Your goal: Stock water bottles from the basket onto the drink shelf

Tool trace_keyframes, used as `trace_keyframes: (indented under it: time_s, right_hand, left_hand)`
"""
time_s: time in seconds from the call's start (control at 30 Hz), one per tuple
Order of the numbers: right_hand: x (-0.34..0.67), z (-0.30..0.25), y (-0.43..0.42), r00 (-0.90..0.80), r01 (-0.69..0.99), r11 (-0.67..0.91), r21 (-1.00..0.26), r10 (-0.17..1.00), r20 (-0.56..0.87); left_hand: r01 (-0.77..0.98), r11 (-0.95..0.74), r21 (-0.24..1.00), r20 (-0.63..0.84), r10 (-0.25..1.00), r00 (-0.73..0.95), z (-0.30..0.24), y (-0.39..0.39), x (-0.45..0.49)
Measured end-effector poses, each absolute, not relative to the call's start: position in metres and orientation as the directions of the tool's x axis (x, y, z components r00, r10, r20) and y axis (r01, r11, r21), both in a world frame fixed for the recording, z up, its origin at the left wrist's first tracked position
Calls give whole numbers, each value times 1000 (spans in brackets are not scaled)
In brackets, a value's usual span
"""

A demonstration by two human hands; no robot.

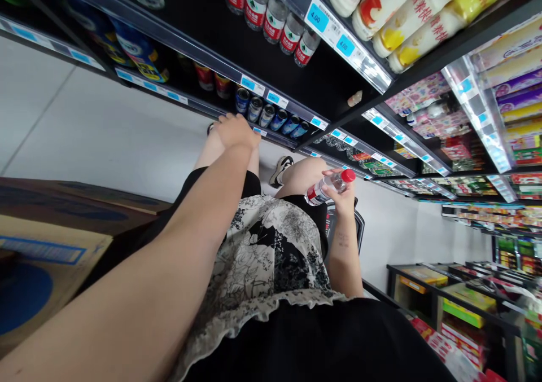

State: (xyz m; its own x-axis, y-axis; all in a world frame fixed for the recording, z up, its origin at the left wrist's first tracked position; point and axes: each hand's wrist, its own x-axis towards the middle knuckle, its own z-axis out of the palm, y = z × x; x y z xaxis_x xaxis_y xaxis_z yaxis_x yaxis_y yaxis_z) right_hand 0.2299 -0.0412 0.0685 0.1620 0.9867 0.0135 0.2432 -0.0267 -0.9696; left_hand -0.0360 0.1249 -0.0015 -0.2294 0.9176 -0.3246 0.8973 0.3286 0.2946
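Right hand [342, 197] wrapped around a clear bottle [317, 191], thumb across the near side, fingers round the far side. Bottle tilted, red cap [348, 175] on and sticking out past the grip, red-and-white label end pointing toward the lap. Bottle sits above the lap, next to the right knee [311, 166]; can't tell if it touches the leg.

Left hand [235, 131] laid palm down over the left knee, back of hand up, fingertips hard to make out. Hands well apart, one per knee.

Just beyond the left hand: low shelf row of blue and silver cans [267, 115], price tags [254, 84] on the edge above them. Farther beyond, one level up, small row of red-label bottles [275, 23]. Farther out past the right hand, on a higher level, white bottles [389, 18] with yellow parts, lying slanted in view.

Blue packs [139, 49] beyond the left hand and off to its left. Shoe [282, 170] between the two hands, on pale floor [55, 108]. Patterned garment [271, 241] nearer the body than both hands. Cardboard box [80, 246] left of the left forearm. Rack [436, 297] with boxes well right of the right hand, details blurred.
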Motion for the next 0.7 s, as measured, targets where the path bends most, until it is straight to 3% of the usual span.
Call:
trace_keyframes:
  time_s: [0.2,0.37,0.7]
  right_hand:
    - [231,60,-42,186,161,-38,-986,983,-8]
    - [234,48,-42,293,85,47,-995,953,70]
    - [243,51,-39,194,107,-12,-994,981,9]
  left_hand:
    - [895,336,293,-335,913,-233,0,125,-39]
    - [895,336,292,-329,914,-236,-2,126,-41]
    - [876,353,328,-313,916,-252,-4,125,-42]
